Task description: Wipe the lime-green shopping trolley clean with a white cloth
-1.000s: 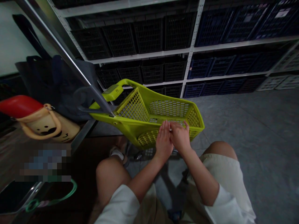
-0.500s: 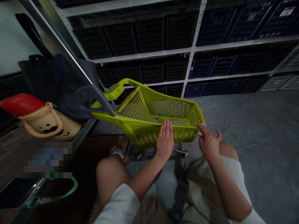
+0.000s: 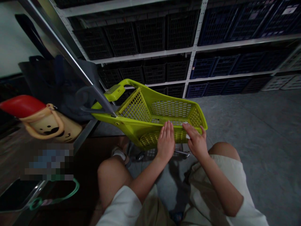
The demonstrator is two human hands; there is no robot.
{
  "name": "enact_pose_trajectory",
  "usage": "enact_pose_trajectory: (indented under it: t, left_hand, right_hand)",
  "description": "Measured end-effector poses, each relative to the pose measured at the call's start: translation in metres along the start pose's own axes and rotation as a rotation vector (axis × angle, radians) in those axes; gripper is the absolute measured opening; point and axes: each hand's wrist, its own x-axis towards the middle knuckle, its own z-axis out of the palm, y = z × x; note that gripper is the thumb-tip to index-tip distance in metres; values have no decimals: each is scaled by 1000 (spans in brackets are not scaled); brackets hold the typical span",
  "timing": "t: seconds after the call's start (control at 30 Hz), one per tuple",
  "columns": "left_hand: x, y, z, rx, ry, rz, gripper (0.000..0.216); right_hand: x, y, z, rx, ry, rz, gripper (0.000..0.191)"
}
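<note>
A green cart (image 3: 143, 127) stands at the dial's centre. At 5 o'clock, the left hand (image 3: 166, 139) lies flat, fingers together, against its near side; at 4, the right hand (image 3: 197, 141) pinches a white tissue (image 3: 187, 136) over the rim (image 3: 150, 124). Even pressure, with the left bracing, should suit.

Bare left hand (image 3: 166, 141): back upward, fingers straight, close together. Bare right hand (image 3: 197, 142): fingers bent in a pinch, outermost finger splayed. Left forearm (image 3: 149, 175) and right forearm (image 3: 218, 182) converge forward; hands apart.
</note>
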Motion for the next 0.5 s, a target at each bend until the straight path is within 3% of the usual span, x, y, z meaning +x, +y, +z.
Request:
enact_pose_trajectory:
  t: [0.1,0.2,0.33,0.5]
  left_hand:
    - [-1,1,-1,9,-4,4,66]
    - [-1,2,1,11,-9,7,66]
    - [-2,4,4,7,-2,-12,67]
    - [-1,4,6,-17,-18,-35,70]
  right_hand:
    - [-15,40,-3,-32,71,138,63]
    - [-18,53,-1,-8,138,305,58]
    - [-3,13,2,-68,152,373,53]
    - [26,-60,8,0,32,161,52]
